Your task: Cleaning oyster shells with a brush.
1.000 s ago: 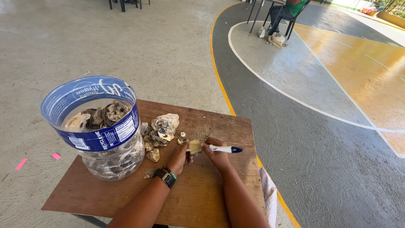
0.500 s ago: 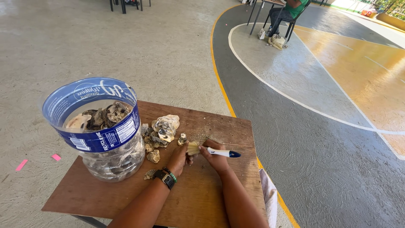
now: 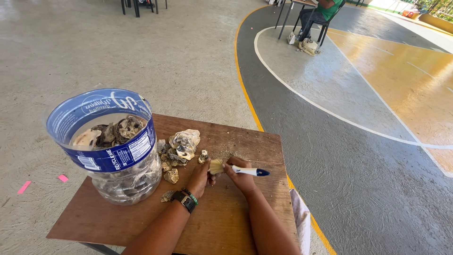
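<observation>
My right hand (image 3: 240, 175) grips a small brush (image 3: 238, 169) with a white and blue handle; its pale bristles point left. My left hand (image 3: 200, 178), with a black watch on the wrist, is curled around a small shell piece that the bristles touch; the piece is mostly hidden by my fingers. Both hands rest over a brown wooden table (image 3: 231, 222). Just beyond my left hand lies a pile of rough oyster shells (image 3: 181, 144). A cut-off clear plastic jug (image 3: 111, 146) with a blue label, holding more shells, stands at the table's left.
Grit and crumbs lie scattered on the board near the brush. The table's right edge is close to a yellow floor line (image 3: 245, 89). Far off, a seated person (image 3: 321, 14) in green is at another table, with a bag (image 3: 307, 46) on the floor.
The brush has shifted slightly left and down against the piece in my left hand. Both hands stay in nearly the same place.
</observation>
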